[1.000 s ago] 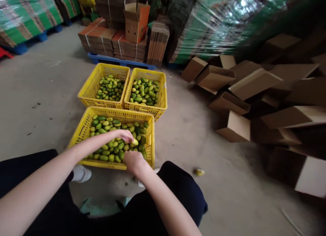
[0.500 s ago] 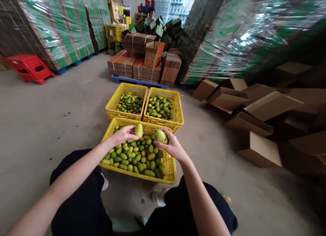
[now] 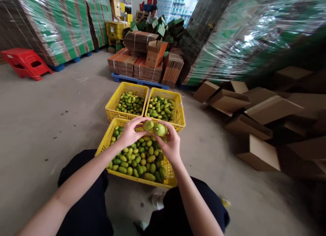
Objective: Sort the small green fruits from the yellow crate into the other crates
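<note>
My left hand (image 3: 131,131) grips a small yellow-green mango (image 3: 148,125) between thumb and fingers. Right beside it, my right hand (image 3: 171,141) is closed around a rounder, larger-looking green mango (image 3: 159,129). The two fruits are side by side, touching or nearly so, with an end of each facing me. Both are held above the far side of a yellow plastic crate (image 3: 142,183). Loose green and yellowish mangoes (image 3: 137,159) cover the bottom of that crate, and my hands hide some of them.
Two more yellow crates (image 3: 109,109) with mangoes stand just beyond. Behind them, bundled flat cartons (image 3: 122,64) rest on a blue pallet (image 3: 142,81). Open cardboard boxes (image 3: 262,153) lie to the right. A red stool (image 3: 26,63) is at left, and a person (image 3: 152,15) is far back.
My left hand has moved right and slightly up, bringing its mango beside the other one. My right hand has turned its mango so an end faces me. The view has shifted slightly.
</note>
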{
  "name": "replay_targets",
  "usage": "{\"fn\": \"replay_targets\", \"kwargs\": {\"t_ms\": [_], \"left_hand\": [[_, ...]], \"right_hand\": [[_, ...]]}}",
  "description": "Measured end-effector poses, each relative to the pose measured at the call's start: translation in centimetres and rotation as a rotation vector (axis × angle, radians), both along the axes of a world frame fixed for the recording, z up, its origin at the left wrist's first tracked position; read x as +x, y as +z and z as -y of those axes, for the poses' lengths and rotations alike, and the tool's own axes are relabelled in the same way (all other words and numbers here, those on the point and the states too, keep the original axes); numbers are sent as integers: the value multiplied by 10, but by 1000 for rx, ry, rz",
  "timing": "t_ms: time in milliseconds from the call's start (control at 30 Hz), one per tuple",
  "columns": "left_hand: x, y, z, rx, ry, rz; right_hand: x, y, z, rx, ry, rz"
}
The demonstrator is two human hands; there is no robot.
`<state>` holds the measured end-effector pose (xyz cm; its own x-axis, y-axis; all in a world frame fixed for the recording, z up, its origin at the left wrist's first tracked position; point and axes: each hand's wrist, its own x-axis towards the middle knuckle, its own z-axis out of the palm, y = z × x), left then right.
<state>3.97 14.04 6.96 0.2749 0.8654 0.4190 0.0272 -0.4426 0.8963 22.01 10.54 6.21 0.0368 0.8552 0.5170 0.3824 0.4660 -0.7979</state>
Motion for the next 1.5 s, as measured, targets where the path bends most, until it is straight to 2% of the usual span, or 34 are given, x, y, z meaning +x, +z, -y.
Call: {"fn": "replay_targets", "kwargs": {"t_ms": [167, 333, 467, 600, 767, 933, 1033, 1167, 1267, 1367, 1433, 1500], "left_hand": [[0, 0, -6, 50, 66, 13], [-7, 2, -7, 127, 84, -11], [-8, 1, -3, 92, 84, -24], [-2, 1, 2, -137, 77, 103], [4, 2, 0, -544, -96, 400], [5, -1, -1, -1057, -286, 451], [5, -4, -2, -1179, -275, 459], [7, -8, -4, -1166, -203, 435], [7, -10, -5, -1067, -108, 397], [5, -8, -3, -777, -28, 304], [2, -5, -3, -559, -14, 210], [-1, -4, -3, -408, -5, 162]], "right_hand": [[-9, 3, -5, 17, -38, 13], [-13, 4, -8, 23, -5, -29], [-15, 7, -6, 2, 14, -97], [-18, 15, -2, -170, 7, -231], [-21, 21, -2, -515, 57, -461], [-18, 18, -10, -865, 167, -635], [-18, 17, -13, -989, 186, -711], [-20, 15, -13, -986, 214, -766], [-20, 11, -11, -917, 192, -733], [-19, 5, -11, -740, 37, -621], [-16, 2, -12, -542, -66, -517], [-14, -1, -14, -357, -146, -402]]}}
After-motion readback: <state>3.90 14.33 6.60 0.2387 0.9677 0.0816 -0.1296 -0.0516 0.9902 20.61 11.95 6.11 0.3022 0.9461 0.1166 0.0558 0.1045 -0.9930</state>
